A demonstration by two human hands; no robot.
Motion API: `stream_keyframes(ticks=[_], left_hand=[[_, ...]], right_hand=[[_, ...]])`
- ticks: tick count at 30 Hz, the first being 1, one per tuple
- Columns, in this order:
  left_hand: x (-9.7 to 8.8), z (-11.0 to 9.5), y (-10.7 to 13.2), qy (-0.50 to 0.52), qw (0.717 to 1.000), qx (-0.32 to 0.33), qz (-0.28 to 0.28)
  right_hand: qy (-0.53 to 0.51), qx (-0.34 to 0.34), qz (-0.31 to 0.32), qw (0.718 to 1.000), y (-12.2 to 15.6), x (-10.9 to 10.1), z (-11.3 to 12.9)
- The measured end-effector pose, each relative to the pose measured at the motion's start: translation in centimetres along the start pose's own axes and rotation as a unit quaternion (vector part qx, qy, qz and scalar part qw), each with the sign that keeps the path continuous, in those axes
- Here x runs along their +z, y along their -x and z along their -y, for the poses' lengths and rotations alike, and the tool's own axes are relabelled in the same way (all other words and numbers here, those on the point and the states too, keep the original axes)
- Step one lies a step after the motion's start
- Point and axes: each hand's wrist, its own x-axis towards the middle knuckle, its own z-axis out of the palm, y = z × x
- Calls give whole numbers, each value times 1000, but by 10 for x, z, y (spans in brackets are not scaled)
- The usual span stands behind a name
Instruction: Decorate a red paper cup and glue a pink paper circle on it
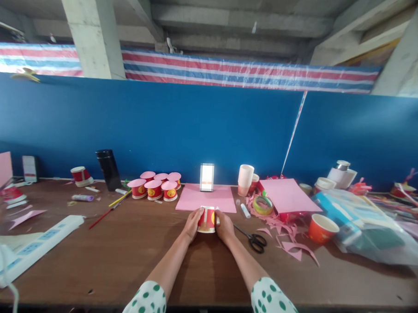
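Between my two hands is a red paper cup (206, 220) with a gold emblem and a pale vertical seam, held low over the brown table. My left hand (192, 225) grips its left side, fingers wrapped round. On the opposite side my right hand (225, 225) is closed on the cup; a small pale bit shows by its fingers, too small to name. Just behind lies a sheet of pink paper (186, 198), with a bright, blurred-out phone-like screen (207, 177) upright at its far edge. Black-handled scissors (257, 242) lie right of my right hand.
Several red cups topped with pink discs (154, 189) stand back left, near a black bottle (107, 169). At right are stacked white cups (245, 179), green tape (262, 205), pink scraps (291, 248), an orange cup (322, 229) and a plastic bag (372, 233). A power strip (42, 248) lies left.
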Motion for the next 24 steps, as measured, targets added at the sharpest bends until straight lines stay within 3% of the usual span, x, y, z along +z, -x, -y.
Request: stream_keyframes(ticks=[24], left_hand=[[-1, 0, 0, -5, 1000, 0, 7]], right_hand=[[-2, -3, -4, 1000, 1, -1, 1]])
